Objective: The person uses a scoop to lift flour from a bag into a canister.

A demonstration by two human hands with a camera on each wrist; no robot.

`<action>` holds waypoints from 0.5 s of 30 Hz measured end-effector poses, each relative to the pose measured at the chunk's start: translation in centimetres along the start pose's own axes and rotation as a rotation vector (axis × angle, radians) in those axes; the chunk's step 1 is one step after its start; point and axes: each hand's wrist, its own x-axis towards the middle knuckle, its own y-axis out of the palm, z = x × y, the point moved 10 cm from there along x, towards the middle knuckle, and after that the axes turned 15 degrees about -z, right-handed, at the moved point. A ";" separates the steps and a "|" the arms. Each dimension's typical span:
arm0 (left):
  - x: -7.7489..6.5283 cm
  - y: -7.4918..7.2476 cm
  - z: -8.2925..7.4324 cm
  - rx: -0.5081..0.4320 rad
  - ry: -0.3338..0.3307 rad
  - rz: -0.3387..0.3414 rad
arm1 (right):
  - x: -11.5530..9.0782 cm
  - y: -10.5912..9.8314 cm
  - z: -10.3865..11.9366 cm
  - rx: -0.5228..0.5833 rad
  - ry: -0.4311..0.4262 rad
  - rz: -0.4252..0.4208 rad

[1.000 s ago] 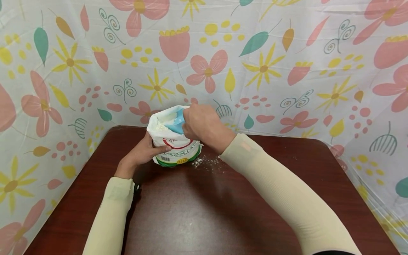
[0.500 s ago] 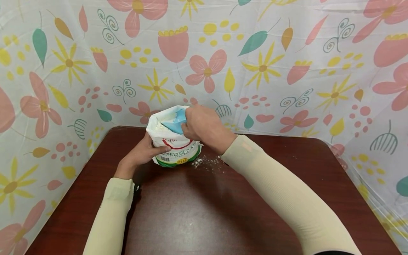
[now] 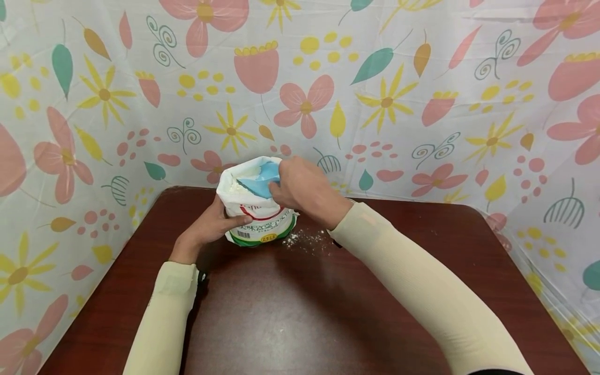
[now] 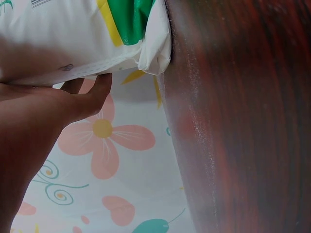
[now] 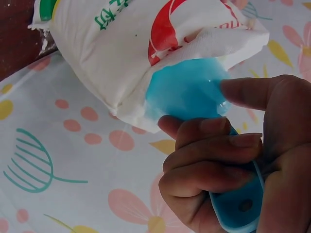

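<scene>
A white flour bag [image 3: 260, 221] with red lettering and a green base stands on the table, its top open and pale flour [image 3: 236, 186] showing inside. My left hand [image 3: 209, 223] holds the bag's left side, thumb across the front and fingers behind; the left wrist view shows the hand [image 4: 53, 104] against the bag [image 4: 63, 39]. A blue scoop [image 3: 258, 183] lies tilted in the bag's mouth, gripped by my right hand [image 3: 307, 187]. In the right wrist view my fingers curl round the handle of the scoop [image 5: 187, 90], and its blade reaches into the opening.
Spilled flour [image 3: 307, 240] dusts the dark wooden table [image 3: 281, 312] to the right of the bag. A floral cloth [image 3: 375, 104] hangs close behind the table and along its sides. The table's back edge runs just behind the bag.
The scoop has shifted slightly to the right within the bag's mouth, and my right hand has moved a little with it. My left hand keeps its hold on the bag.
</scene>
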 end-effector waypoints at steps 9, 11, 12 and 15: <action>0.0 0.1 -0.2 -0.007 0.011 0.009 | 0.1 -0.1 0.0 0.006 0.028 0.005; 0.0 0.0 -0.2 -0.001 0.009 0.003 | 0.1 -0.2 0.1 0.000 0.025 0.000; 0.0 -0.1 -0.1 0.003 0.008 0.002 | 0.1 -0.2 0.1 -0.005 0.024 0.000; 0.0 -0.1 0.2 0.019 -0.004 0.003 | 0.2 -0.3 0.2 -0.022 0.022 0.005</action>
